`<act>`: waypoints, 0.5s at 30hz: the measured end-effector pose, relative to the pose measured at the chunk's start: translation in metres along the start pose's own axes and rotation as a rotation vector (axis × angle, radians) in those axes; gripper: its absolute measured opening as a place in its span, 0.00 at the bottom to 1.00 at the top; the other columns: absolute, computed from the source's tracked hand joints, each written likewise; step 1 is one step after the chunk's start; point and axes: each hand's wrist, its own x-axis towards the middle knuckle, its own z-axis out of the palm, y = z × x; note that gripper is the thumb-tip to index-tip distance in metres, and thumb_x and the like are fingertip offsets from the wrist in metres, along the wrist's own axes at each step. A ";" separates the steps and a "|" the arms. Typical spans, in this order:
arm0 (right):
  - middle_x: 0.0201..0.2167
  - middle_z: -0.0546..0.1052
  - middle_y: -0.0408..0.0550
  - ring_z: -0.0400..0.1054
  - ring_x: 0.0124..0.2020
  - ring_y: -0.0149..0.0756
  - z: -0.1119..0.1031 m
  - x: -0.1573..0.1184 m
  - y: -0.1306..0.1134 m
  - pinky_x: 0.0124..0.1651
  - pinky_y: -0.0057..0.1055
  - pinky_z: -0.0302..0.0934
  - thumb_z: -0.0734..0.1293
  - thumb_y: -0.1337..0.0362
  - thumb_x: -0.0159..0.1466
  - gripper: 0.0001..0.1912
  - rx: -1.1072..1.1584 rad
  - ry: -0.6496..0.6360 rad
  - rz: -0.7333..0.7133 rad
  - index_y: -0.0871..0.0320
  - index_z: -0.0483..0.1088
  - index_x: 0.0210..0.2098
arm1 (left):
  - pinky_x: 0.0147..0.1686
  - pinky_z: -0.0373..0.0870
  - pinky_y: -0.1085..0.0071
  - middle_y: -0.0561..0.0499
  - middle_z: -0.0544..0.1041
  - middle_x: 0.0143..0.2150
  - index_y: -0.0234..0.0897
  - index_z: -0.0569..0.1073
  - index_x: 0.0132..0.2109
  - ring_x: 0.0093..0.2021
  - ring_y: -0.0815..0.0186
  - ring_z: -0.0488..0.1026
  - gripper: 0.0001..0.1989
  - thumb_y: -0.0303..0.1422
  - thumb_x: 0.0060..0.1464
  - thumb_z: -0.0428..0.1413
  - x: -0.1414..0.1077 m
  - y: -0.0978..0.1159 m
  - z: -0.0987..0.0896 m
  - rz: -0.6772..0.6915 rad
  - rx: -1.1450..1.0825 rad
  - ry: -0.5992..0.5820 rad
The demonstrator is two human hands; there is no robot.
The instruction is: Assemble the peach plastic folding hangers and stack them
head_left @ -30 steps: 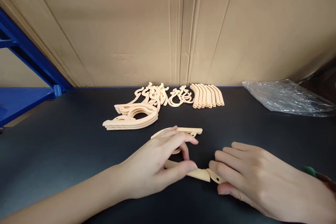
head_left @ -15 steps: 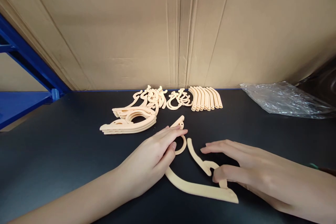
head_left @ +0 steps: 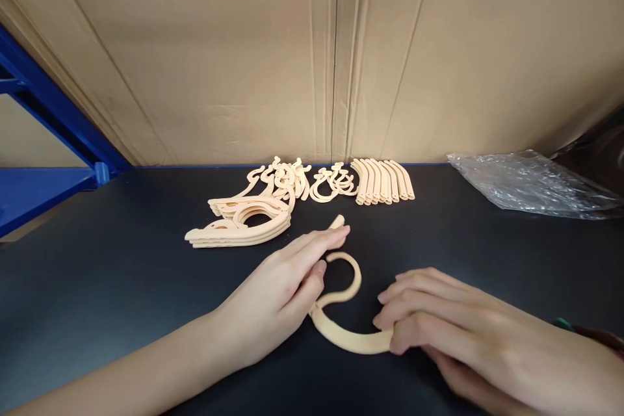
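Note:
Between my hands, low over the black tabletop, is a beige plastic folding clothes hanger (head_left: pixel 348 340). My left hand (head_left: pixel 287 292) is closed over one arm of it; only that arm's tip shows beyond the fingers. The hanger's curved hook (head_left: pixel 358 276) stands out to the right of my left thumb. At the other arm's far end my right hand (head_left: pixel 439 318) is closed, fingers and thumb covering that end. The small inner parts of this arm are hidden under the right hand.
Folded hangers (head_left: pixel 244 234) lie stacked at the left. Behind them are a pile of hooked pieces (head_left: pixel 287 179), loose hooks (head_left: pixel 324 188) and a row of curved arms (head_left: pixel 383 182). A clear plastic bag (head_left: pixel 526 185) lies back right, before a cardboard wall (head_left: pixel 219 58).
The hook has swung out to the right from my left hand. My right hand has closed round the right arm's end, which has shifted up and left, covering its inner parts.

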 end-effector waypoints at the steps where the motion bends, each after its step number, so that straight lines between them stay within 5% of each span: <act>1: 0.48 0.77 0.46 0.67 0.56 0.35 0.000 -0.001 0.005 0.56 0.29 0.64 0.59 0.80 0.62 0.20 -0.024 0.021 0.015 0.54 0.69 0.48 | 0.62 0.67 0.70 0.53 0.70 0.63 0.46 0.61 0.67 0.60 0.68 0.70 0.25 0.24 0.66 0.42 0.000 -0.001 0.000 0.021 -0.025 0.015; 5: 0.48 0.77 0.49 0.70 0.51 0.38 0.004 -0.004 0.026 0.49 0.35 0.66 0.56 0.76 0.68 0.17 -0.203 0.197 0.096 0.55 0.69 0.49 | 0.65 0.64 0.63 0.52 0.69 0.64 0.45 0.62 0.66 0.63 0.65 0.66 0.30 0.18 0.60 0.41 0.001 -0.004 0.000 0.084 -0.024 0.031; 9: 0.40 0.79 0.49 0.74 0.37 0.39 0.006 -0.005 0.030 0.41 0.38 0.67 0.60 0.67 0.71 0.09 -0.341 0.349 0.175 0.57 0.70 0.47 | 0.68 0.58 0.57 0.51 0.65 0.68 0.45 0.59 0.68 0.68 0.63 0.59 0.30 0.22 0.61 0.48 -0.001 0.000 0.001 0.084 0.058 -0.029; 12: 0.36 0.81 0.47 0.75 0.35 0.37 0.002 -0.006 0.023 0.40 0.35 0.68 0.58 0.68 0.72 0.11 -0.311 0.310 0.128 0.57 0.71 0.47 | 0.68 0.57 0.55 0.50 0.61 0.70 0.46 0.56 0.69 0.71 0.61 0.54 0.31 0.25 0.62 0.51 -0.001 0.002 0.000 0.103 0.086 -0.084; 15: 0.42 0.82 0.49 0.77 0.43 0.38 -0.002 -0.007 0.017 0.49 0.36 0.69 0.55 0.69 0.73 0.14 -0.274 0.237 0.036 0.58 0.70 0.51 | 0.68 0.56 0.52 0.48 0.57 0.72 0.48 0.53 0.71 0.73 0.58 0.49 0.32 0.29 0.64 0.55 -0.001 0.002 -0.002 0.131 0.092 -0.152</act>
